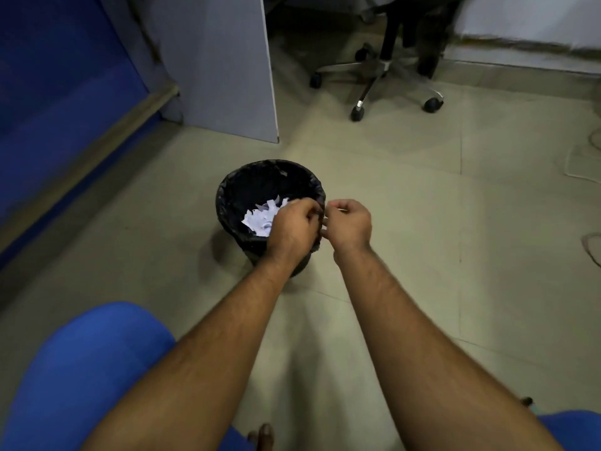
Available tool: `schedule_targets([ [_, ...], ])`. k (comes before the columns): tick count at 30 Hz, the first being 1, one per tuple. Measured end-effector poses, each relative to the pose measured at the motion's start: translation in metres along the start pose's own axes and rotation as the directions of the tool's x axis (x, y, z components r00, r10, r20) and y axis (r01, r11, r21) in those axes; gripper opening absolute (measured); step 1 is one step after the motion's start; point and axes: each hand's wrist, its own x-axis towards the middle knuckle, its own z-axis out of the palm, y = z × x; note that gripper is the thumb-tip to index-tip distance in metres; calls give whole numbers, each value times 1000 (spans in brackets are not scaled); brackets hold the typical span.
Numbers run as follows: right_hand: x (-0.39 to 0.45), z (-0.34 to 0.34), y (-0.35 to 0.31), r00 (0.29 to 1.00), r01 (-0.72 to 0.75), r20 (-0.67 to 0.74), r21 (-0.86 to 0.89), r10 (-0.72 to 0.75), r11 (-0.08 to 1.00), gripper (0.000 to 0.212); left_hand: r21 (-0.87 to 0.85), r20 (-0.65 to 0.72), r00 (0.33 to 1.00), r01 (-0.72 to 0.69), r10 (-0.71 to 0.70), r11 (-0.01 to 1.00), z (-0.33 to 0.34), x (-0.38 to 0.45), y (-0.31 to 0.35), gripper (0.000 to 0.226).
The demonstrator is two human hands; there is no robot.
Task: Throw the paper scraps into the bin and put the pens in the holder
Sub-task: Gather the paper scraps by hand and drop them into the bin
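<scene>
Down on the floor stands the black bin (240,190), white paper scraps (260,218) inside. Left hand (294,226) and right hand (349,222) hover over its rim, fingers curled; whether either grip holds anything I cannot tell.

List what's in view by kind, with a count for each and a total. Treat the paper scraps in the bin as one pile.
Bins: 1
Piles of paper scraps: 1
Office chairs: 1
Hands, left and right: 2
Total: 5
</scene>
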Motion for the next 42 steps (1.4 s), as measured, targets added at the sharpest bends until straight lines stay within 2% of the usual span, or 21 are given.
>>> schedule_targets([
  [4, -10, -58, 51, 988, -28, -154, 9, 29, 1000, 7, 59, 215, 968, -147, 131, 987, 54, -32, 11, 30],
  [6, -15, -91, 95, 978, -102, -191, -56, 90, 993, 6, 94, 342, 930, -178, 136, 980, 90, -55, 8, 35],
  [8, -27, -111, 124, 971, -172, -193, -148, 143, 974, 7, 143, 444, 892, -162, 83, 976, 113, -76, -4, 41],
  [11, -50, -153, 176, 955, -283, -200, -388, 219, 877, 17, 243, 659, 752, -195, -15, 950, 163, -118, -21, 49],
  [14, -74, -187, 223, 945, -317, -150, -633, 290, 707, 32, 288, 774, 632, -278, -51, 916, 198, -161, -38, 50],
  [16, -84, -192, 240, 952, -247, -68, -747, 299, 617, 43, 311, 785, 618, -336, -41, 889, 205, -177, -48, 51],
  [18, -88, -188, 253, 964, -173, -17, -801, 266, 574, 46, 386, 763, 645, -401, -43, 831, 210, -185, -56, 60],
  [21, -85, -172, 263, 987, -50, 44, -830, 155, 555, 31, 505, 698, 703, -345, -139, 791, 210, -182, -65, 91],
  [23, -79, -162, 267, 991, -13, 64, -834, 120, 551, 26, 522, 701, 686, -306, -196, 796, 210, -178, -69, 103],
  [29, -66, -155, 274, 999, 7, 27, -877, 33, 480, 26, 530, 710, 671, -309, -214, 790, 209, -176, -70, 107],
  [31, -63, -156, 276, 999, -9, 16, -860, 44, 511, 24, 533, 710, 671, -312, -214, 787, 210, -176, -67, 107],
  [32, -62, -157, 275, 998, -36, -6, -824, 56, 566, 22, 534, 707, 674, -308, -215, 787, 210, -176, -67, 106],
  [34, -65, -154, 271, 990, -139, -92, -669, 105, 730, 15, 521, 703, 679, -292, -210, 802, 209, -172, -65, 98],
  [36, -65, -145, 259, 967, -242, -180, -440, 180, 865, 9, 453, 714, 675, -245, -184, 857, 204, -165, -66, 78],
  [38, -61, -135, 240, 944, -300, -203, -197, 261, 933, 6, 343, 680, 712, -101, -173, 934, 190, -156, -65, 61],
  [39, -59, -128, 226, 945, -294, -184, -108, 271, 950, 4, 301, 623, 756, 8, -203, 954, 178, -151, -62, 56],
  [42, -56, -103, 160, 976, -183, -101, 85, 191, 980, 4, 110, 325, 890, 299, -319, 948, 139, -127, -45, 30],
])
